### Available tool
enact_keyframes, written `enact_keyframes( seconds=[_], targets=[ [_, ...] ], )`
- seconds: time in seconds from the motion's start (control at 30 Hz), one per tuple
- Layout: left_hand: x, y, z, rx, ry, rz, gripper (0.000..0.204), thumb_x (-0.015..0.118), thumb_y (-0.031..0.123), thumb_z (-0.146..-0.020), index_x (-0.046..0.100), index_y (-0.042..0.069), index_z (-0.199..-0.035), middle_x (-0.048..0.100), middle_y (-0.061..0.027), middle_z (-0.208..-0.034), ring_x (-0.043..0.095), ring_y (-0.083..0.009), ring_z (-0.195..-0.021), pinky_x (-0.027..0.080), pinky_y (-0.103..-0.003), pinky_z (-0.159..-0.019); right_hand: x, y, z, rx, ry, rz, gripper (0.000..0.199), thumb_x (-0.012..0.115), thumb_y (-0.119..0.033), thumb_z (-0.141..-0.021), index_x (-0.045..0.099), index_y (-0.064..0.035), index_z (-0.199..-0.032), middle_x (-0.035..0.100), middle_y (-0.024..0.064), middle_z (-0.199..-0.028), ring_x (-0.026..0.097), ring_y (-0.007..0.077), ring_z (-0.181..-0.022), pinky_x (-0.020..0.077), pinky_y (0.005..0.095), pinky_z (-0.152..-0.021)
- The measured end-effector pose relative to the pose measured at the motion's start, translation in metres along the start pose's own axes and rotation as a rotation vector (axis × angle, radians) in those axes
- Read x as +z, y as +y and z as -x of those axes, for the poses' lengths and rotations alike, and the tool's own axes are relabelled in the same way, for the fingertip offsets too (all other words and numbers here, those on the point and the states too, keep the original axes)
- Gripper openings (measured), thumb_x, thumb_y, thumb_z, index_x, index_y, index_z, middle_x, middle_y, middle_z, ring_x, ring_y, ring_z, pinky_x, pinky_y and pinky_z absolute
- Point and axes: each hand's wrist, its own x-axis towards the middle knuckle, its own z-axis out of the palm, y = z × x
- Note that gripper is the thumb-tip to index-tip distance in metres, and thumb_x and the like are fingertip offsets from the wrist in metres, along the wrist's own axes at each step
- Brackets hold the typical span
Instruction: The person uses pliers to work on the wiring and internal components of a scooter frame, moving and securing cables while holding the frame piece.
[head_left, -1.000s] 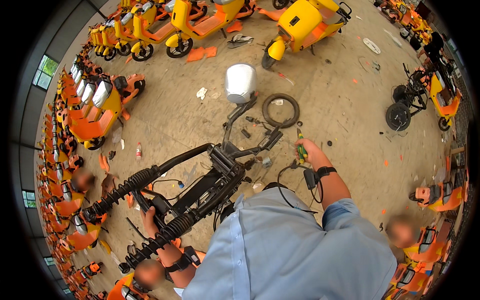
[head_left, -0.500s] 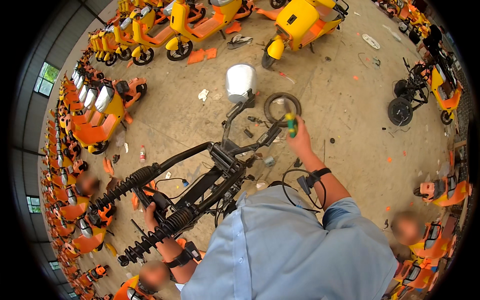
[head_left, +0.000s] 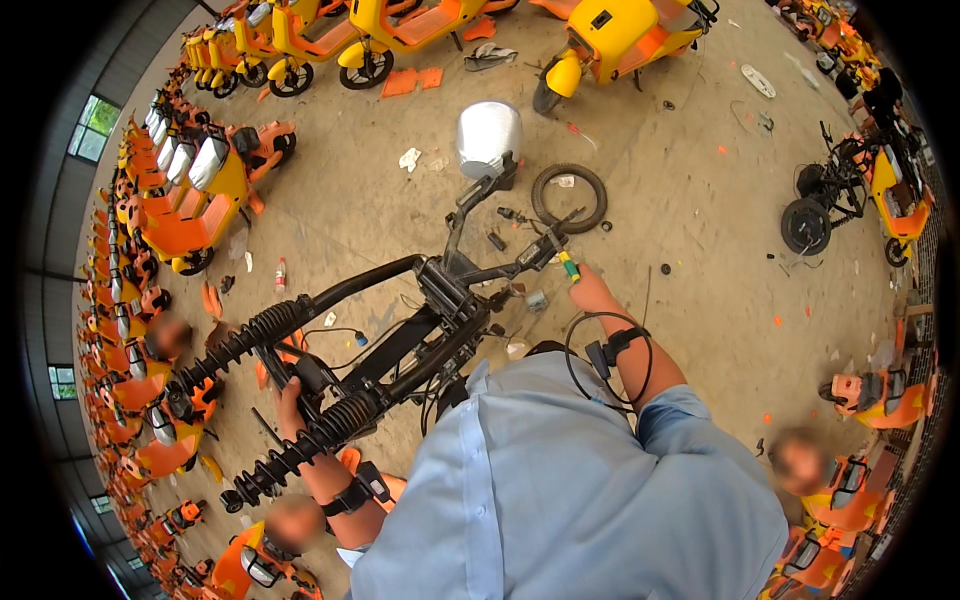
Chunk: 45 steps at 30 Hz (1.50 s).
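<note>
A stripped black scooter frame stands in front of me, with two long coil-spring shock absorbers stretching toward the lower left. My left hand is closed round a dark part of the frame between the shock absorbers; its fingers are partly hidden. In my right hand is a screwdriver with a green and yellow handle. Its shaft points up and left to the end of a black frame bar; whether the tip touches cannot be made out. A black cable loop hangs by my right wrist.
Beyond the frame are a silver bucket-like container and a black tyre on the concrete floor. Small loose parts and scraps lie about. Yellow and orange scooters line the left and far sides. Another stripped scooter stands at right.
My right hand has come down slightly, and the screwdriver has swung from upright to slanting left, toward the frame bar. The left hand keeps its hold. The whole view has shifted slightly.
</note>
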Motion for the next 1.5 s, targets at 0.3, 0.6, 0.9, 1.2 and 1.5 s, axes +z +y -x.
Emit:
enact_keyframes(
  seconds=[0.3, 0.6, 0.9, 1.2, 1.5],
  targets=[
    [0.003, 0.035, 0.020, -0.095, -0.012, -0.219, 0.046, 0.068, 0.038, -0.088, 0.055, 0.003, -0.113, 0.061, -0.0064, -0.082, 0.062, -0.0150, -0.060, 0.053, -0.027, -0.053, -0.048, -0.054, 0.025, -0.210, 0.206, -0.209, 0.054, 0.057, -0.010, -0.082, 0.045, 0.0002, -0.134, 0.063, 0.0251, -0.106, 0.062, 0.0415, -0.096, 0.0480, 0.0445, -0.081],
    [-0.010, 0.025, 0.013, -0.108, 0.014, -0.167, 0.045, 0.062, 0.030, -0.093, 0.053, 0.002, -0.127, 0.062, -0.0063, -0.092, 0.062, -0.0167, -0.071, 0.052, -0.031, -0.063, -0.047, -0.042, -0.012, 0.225, -0.137, -0.274, 0.058, 0.064, -0.014, -0.082, 0.043, -0.0009, -0.134, 0.064, 0.0212, -0.101, 0.066, 0.0363, -0.081, 0.0490, 0.0429, -0.066],
    [-0.005, 0.027, 0.017, -0.091, 0.033, -0.084, 0.040, 0.061, 0.023, -0.092, 0.054, 0.001, -0.125, 0.063, -0.0054, -0.091, 0.061, -0.0154, -0.073, 0.048, -0.029, -0.063, -0.046, -0.043, 0.001, -0.253, 0.426, 0.120, 0.041, 0.062, -0.010, -0.077, 0.051, 0.0034, -0.114, 0.065, 0.0234, -0.090, 0.066, 0.0371, -0.083, 0.0503, 0.0430, -0.068],
    [0.001, 0.032, 0.020, -0.096, -0.013, -0.026, 0.034, 0.060, 0.019, -0.092, 0.056, -0.002, -0.119, 0.064, -0.0066, -0.093, 0.062, -0.0158, -0.076, 0.050, -0.030, -0.067, -0.107, -0.113, -0.013, -0.205, 0.235, -0.184, 0.040, 0.062, -0.012, -0.078, 0.050, 0.0051, -0.112, 0.062, 0.0205, -0.084, 0.064, 0.0328, -0.077, 0.0504, 0.0399, -0.068],
    [0.013, 0.037, 0.019, -0.102, -0.024, 0.021, 0.038, 0.061, 0.017, -0.091, 0.055, -0.004, -0.121, 0.064, -0.0082, -0.096, 0.063, -0.0177, -0.081, 0.050, -0.032, -0.072, -0.038, 0.017, -0.042, 0.007, 0.079, 0.307, 0.038, 0.061, -0.018, -0.081, 0.054, 0.0063, -0.110, 0.064, 0.0218, -0.085, 0.065, 0.0348, -0.074, 0.0504, 0.0419, -0.064]
  ],
)
